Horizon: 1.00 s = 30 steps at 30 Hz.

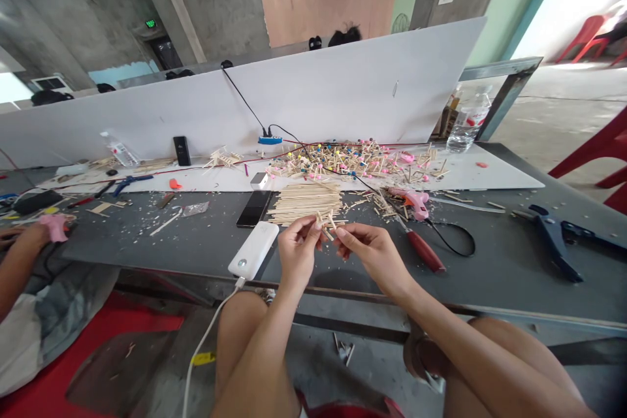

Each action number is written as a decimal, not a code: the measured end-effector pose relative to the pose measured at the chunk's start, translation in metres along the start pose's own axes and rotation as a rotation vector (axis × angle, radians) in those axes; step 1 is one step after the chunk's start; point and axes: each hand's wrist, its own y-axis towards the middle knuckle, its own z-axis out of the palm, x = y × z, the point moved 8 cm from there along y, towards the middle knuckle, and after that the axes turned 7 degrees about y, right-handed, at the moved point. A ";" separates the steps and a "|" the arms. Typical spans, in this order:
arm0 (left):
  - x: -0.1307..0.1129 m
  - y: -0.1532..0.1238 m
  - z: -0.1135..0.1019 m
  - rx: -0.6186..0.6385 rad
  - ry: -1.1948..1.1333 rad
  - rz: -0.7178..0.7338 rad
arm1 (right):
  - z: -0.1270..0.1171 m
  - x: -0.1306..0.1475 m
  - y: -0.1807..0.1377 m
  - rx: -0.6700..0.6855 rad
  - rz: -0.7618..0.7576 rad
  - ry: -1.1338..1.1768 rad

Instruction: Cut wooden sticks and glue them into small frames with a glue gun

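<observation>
My left hand and my right hand meet above the table's front edge. Between their fingertips are small wooden sticks, joined or crossed into a little piece; how they join is too small to tell. Both hands pinch this piece, thumbs on top. Just behind them lies a flat row of loose wooden sticks. Farther back spreads a heap of stick pieces with coloured ball ends. A pink glue gun rests right of the row, near a red-handled tool.
A white power bank with a cable and a dark phone lie left of my hands. Blue cutters lie far right, a water bottle behind them. A white partition runs along the back. Another person's arm is at left.
</observation>
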 end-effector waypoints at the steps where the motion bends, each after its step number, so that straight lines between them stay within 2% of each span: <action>1: 0.000 0.000 0.001 0.011 0.002 0.001 | 0.000 0.000 0.000 -0.002 -0.002 -0.004; 7: -0.001 -0.001 0.003 0.040 0.015 0.009 | -0.005 -0.003 0.001 -0.077 -0.018 -0.042; 16: -0.002 -0.002 0.007 0.075 0.014 0.002 | -0.005 -0.003 -0.001 -0.117 -0.028 -0.084; 26: -0.002 -0.002 0.007 0.058 0.019 -0.012 | 0.000 0.007 -0.003 -0.052 -0.031 -0.078; 30: -0.005 -0.003 0.008 0.079 0.045 -0.018 | -0.002 0.004 -0.001 -0.071 -0.049 -0.124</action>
